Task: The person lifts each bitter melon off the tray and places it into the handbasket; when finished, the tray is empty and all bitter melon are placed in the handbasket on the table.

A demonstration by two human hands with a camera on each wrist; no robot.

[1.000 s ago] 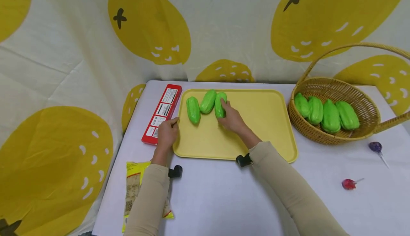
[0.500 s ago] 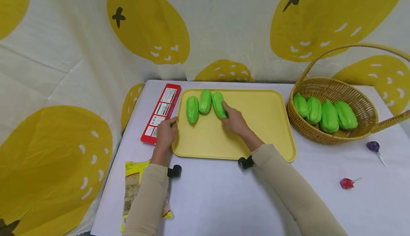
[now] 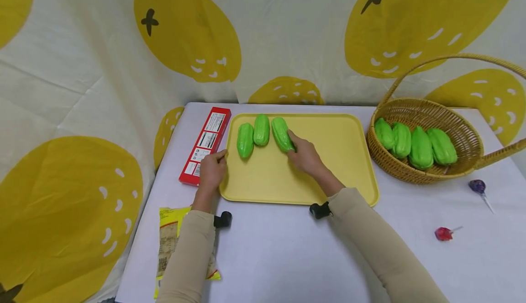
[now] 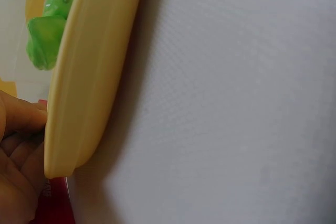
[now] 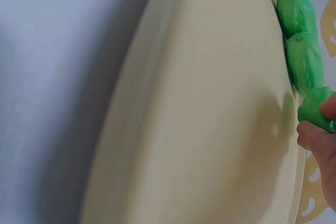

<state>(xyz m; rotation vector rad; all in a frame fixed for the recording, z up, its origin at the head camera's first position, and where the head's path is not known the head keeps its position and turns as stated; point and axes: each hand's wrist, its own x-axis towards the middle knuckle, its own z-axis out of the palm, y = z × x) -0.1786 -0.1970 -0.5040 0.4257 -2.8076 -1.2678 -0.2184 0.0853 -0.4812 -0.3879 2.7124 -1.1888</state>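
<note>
Remotely, I watched the right hand (image 3: 306, 156) grip a green fruit (image 3: 281, 133) — alignment, I judged, with careful release called for next — as the left hand (image 3: 212, 170) pinched the tray (image 3: 263, 179).

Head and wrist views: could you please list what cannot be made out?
Held fruit: right wrist view, partly covered by right hand.
Left hand: left wrist view, cut off by left edge.
Bag: head view, partly behind left sleeve.
Basket handle: head view, cut off by right edge.
Box print: head view, too small to read.
</note>
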